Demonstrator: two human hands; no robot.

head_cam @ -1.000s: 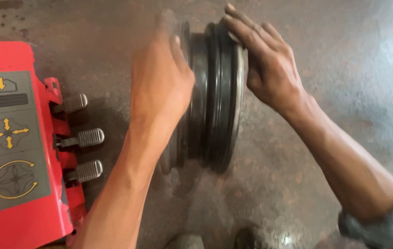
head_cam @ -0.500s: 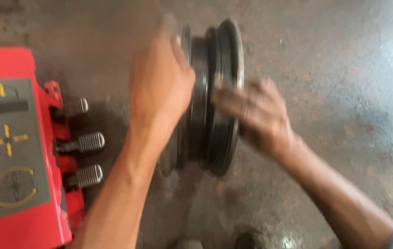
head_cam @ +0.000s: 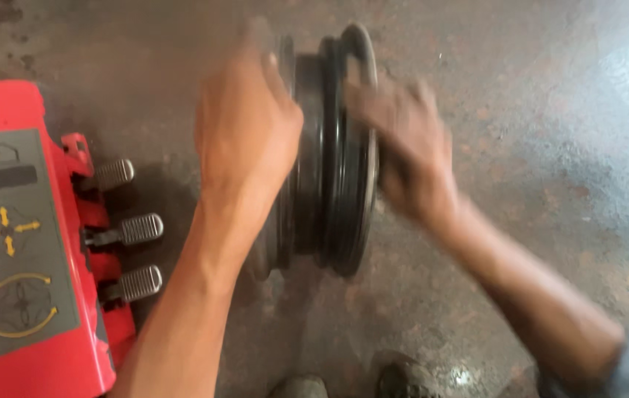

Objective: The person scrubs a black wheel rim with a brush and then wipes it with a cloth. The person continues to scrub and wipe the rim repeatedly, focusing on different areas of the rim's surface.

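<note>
A bare black steel wheel rim (head_cam: 333, 147) stands on edge on the concrete floor (head_cam: 521, 88), frame centre. The left hand (head_cam: 244, 129) still clasps its left flange; the right hand (head_cam: 403, 147) has slid down from the top to press its outer face, blurred, grip unclear.

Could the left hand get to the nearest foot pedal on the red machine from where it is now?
Probably yes. The left hand rests on the upright wheel rim, and only bare floor shows between it and the pedals; letting go may leave the rim to the right hand alone.
</note>
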